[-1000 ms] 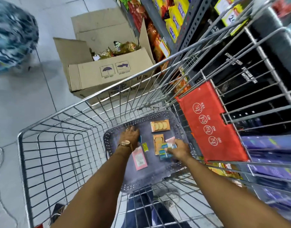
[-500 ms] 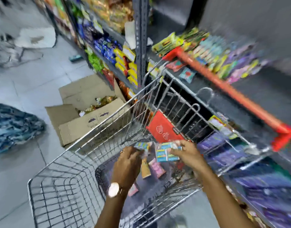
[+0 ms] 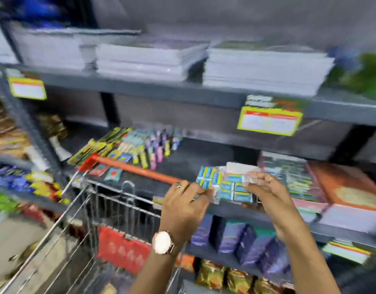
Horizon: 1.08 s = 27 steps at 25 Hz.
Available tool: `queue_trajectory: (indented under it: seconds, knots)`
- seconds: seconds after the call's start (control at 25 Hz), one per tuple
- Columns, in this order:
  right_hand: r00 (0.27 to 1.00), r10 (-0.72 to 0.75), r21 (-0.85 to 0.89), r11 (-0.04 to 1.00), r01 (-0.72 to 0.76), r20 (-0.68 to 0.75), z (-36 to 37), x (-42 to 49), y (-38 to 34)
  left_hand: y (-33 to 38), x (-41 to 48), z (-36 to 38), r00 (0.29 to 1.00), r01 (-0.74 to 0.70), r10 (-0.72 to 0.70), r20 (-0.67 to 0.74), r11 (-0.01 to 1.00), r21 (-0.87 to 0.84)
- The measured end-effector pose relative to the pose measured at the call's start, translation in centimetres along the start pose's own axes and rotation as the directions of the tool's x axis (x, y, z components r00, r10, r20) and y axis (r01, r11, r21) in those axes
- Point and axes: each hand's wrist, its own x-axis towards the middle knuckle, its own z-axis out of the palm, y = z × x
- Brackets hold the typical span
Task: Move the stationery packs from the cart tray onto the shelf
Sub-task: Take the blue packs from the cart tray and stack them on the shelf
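I hold blue and yellow stationery packs (image 3: 227,184) in clear wrap between both hands, just above the front edge of the dark middle shelf (image 3: 204,160). My left hand (image 3: 186,203), with a watch on the wrist, pinches their left end. My right hand (image 3: 265,196) grips their right end. Several colourful small packs (image 3: 140,147) lie in rows on the shelf to the left. The cart (image 3: 110,209) with its orange handle (image 3: 136,169) stands below my hands; its tray is out of sight.
Stacks of white notebooks (image 3: 263,71) fill the upper shelf. Books and a brown cover (image 3: 348,187) lie on the shelf right of my hands. Purple packs (image 3: 246,240) and snack bags sit on lower shelves. Yellow price tags (image 3: 267,122) hang from shelf edges.
Both hands rose from the cart tray with the packs and came over the shelf edge. My view swung up from the cart to the shelves.
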Motion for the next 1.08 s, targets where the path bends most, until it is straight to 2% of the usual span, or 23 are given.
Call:
queue_trajectory:
  seconds: [0.12, 0.24, 0.32, 0.44, 0.52, 0.64, 0.8, 0.96, 1.08]
  knots:
    - [0.97, -0.031, -0.095, 0.995, 0.008, -0.241, -7.2, 0.6, -0.2, 4.4, 4.5, 5.1, 0.984, -0.121, 0.126, 0.123, 0.991, -0.051]
    - [0.921, -0.019, -0.172, 0.984, -0.053, -0.39, -13.8, 2.9, 0.8, 9.0, 7.6, 9.4, 0.886, -0.222, 0.247, 0.392, 0.969, -0.109]
    - [0.906, 0.017, -0.219, 0.968, -0.12, -0.422, -16.7, 4.8, 1.2, 11.4, 9.4, 11.9, 0.802, -0.256, 0.28, 0.528, 0.959, -0.119]
    - [0.909, 0.116, -0.269, 0.934, -0.237, -0.399, -18.0, 7.9, 1.6, 13.4, 11.3, 14.5, 0.706, -0.21, 0.184, 0.684, 0.977, -0.046]
    - [0.912, 0.178, -0.398, 0.856, -0.329, -0.37, -18.0, 10.2, 3.1, 14.0, 11.5, 16.2, 0.635, -0.218, 0.142, 0.759, 0.976, -0.001]
    - [0.904, 0.111, -0.623, 0.689, -0.369, -0.413, -17.4, 11.7, 4.5, 14.9, 11.0, 17.8, 0.575, -0.266, 0.118, 0.81, 0.963, 0.049]
    - [0.903, -0.016, -0.781, 0.509, -0.363, -0.43, -14.9, 10.7, 5.5, 14.5, 10.6, 18.3, 0.517, -0.237, 0.089, 0.851, 0.97, 0.043]
    - [0.923, -0.115, -0.882, 0.357, -0.307, -0.367, -12.6, 9.5, 7.5, 14.5, 10.1, 18.4, 0.552, -0.27, 0.091, 0.829, 0.96, 0.075]
    - [0.925, -0.135, -0.914, 0.258, -0.314, -0.356, -12.4, 9.3, 7.6, 14.4, 9.6, 19.2, 0.545, -0.302, 0.127, 0.829, 0.952, 0.053]
